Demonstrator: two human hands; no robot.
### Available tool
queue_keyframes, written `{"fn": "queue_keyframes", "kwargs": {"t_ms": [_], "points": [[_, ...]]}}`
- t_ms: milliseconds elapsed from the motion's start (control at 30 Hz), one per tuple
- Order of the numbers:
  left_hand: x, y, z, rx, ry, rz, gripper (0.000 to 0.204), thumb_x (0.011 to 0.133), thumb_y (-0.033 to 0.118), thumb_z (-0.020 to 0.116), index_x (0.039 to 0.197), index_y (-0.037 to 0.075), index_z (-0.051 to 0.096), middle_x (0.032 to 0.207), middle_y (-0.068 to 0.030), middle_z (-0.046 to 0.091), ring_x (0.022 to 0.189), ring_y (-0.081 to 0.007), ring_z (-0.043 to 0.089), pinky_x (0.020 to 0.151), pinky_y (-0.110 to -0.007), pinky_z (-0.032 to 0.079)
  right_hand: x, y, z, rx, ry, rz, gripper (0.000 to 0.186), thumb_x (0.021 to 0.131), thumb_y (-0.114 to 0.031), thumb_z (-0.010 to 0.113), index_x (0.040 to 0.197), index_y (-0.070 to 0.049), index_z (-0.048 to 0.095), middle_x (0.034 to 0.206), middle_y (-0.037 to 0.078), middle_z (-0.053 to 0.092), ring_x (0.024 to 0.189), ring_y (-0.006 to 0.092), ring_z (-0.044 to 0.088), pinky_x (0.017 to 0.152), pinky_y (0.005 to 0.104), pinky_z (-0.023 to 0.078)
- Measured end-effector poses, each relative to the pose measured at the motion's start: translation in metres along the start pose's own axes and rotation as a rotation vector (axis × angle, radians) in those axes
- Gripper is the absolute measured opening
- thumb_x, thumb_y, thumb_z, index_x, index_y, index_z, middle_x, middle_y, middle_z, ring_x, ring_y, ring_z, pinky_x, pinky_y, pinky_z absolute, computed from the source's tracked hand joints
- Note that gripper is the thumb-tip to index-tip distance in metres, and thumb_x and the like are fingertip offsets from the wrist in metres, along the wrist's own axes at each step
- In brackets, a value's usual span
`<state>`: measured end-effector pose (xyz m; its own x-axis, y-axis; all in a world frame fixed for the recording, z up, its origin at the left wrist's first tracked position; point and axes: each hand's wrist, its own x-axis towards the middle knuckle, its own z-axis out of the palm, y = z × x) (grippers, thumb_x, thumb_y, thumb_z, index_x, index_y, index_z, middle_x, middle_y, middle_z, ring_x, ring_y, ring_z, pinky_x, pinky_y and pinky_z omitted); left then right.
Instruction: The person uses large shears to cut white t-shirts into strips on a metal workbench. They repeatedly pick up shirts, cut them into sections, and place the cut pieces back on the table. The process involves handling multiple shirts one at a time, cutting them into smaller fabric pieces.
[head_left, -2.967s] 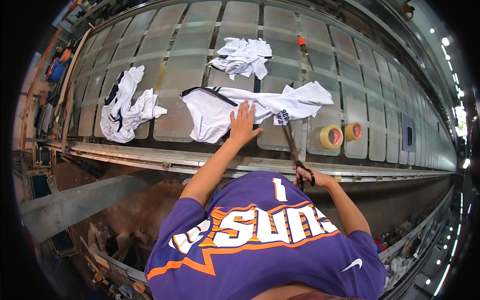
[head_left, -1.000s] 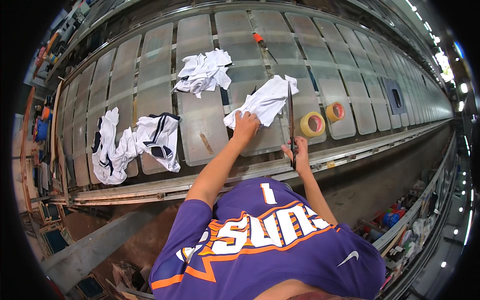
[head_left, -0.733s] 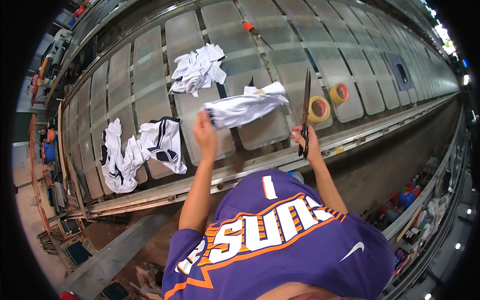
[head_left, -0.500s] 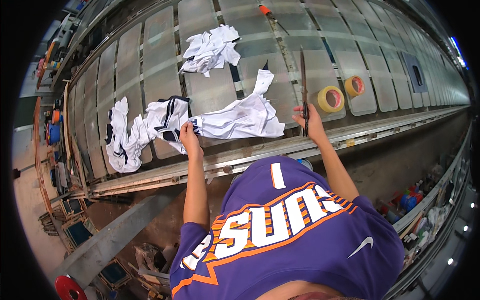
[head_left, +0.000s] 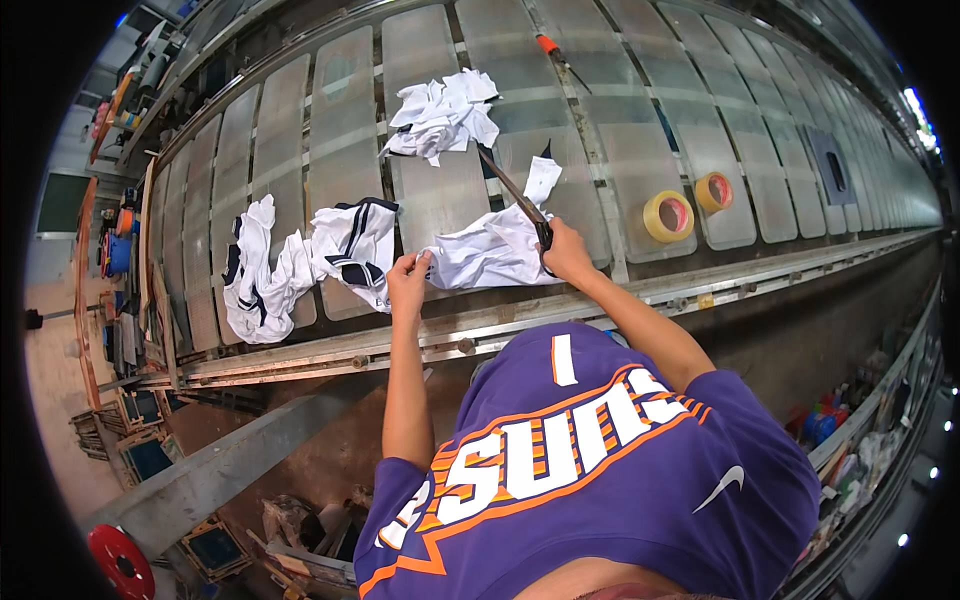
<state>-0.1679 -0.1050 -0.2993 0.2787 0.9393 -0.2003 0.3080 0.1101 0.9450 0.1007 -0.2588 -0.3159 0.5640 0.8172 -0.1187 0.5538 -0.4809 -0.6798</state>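
My left hand (head_left: pixel 408 283) pinches the left end of a white piece of fabric (head_left: pixel 490 250) lying along the near side of the slatted metal table. In my right hand (head_left: pixel 568 252) is a pair of long dark scissors (head_left: pixel 517 197), gripped by the handles. Their blades reach up and left over the fabric's upper right part. Left of my left hand lies a white garment with dark stripes (head_left: pixel 355 245), and a further crumpled white garment with dark trim (head_left: pixel 262 280) is beside it. A heap of white fabric scraps (head_left: pixel 445 115) sits farther back.
Two rolls of yellowish tape (head_left: pixel 668 217) stand right of my right hand. A tool with an orange handle (head_left: pixel 548 44) lies toward the back. Farther right is a grey plate with a slot (head_left: pixel 832 165). A metal rail (head_left: pixel 640 300) runs along the table's near edge.
My right hand has swung left with the scissors, from beside the tape to over the fabric. The blades now tilt up-left instead of pointing away. My left hand still pinches the fabric.
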Motion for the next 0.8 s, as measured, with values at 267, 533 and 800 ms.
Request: {"fn": "queue_keyframes", "kwargs": {"t_ms": [267,533,800], "points": [[0.062,0.214,-0.061,-0.362,0.216,0.480,0.024,0.094,0.025,0.066,0.097,0.002,0.073,0.076,0.0028,0.059,0.065,-0.0045,0.043,0.059,-0.021,0.036,0.113,-0.125,-0.194,0.644,0.153,-0.354,0.021,0.084,-0.016,0.073,0.085,-0.004,0.055,0.073,0.004,0.061,0.062,0.0116,0.060,0.057,0.0282,0.048],[0.005,0.323,-0.082,-0.299,0.196,0.986,0.016,0.090,0.005,0.068,0.103,-0.002,0.071,0.101,-0.0114,0.071,0.084,-0.0109,0.063,0.073,-0.022,0.049,0.109,-0.183,-0.337,0.904,0.290,-0.480,0.027,0.082,-0.020,0.073,0.100,-0.008,0.056,0.080,0.001,0.058,0.072,0.0147,0.060,0.066,0.0288,0.049],[-0.087,0.206,0.000,0.174,-0.305,0.943,0.023,0.071,0.005,0.077,0.093,0.011,0.075,0.073,-0.0032,0.061,0.075,-0.0223,0.058,0.073,-0.035,0.045,0.034,-0.056,-0.276,0.703,0.266,-0.060,0.023,0.082,-0.019,0.069,0.092,-0.004,0.055,0.075,0.002,0.053,0.064,0.0117,0.053,0.060,0.0257,0.042]]}}
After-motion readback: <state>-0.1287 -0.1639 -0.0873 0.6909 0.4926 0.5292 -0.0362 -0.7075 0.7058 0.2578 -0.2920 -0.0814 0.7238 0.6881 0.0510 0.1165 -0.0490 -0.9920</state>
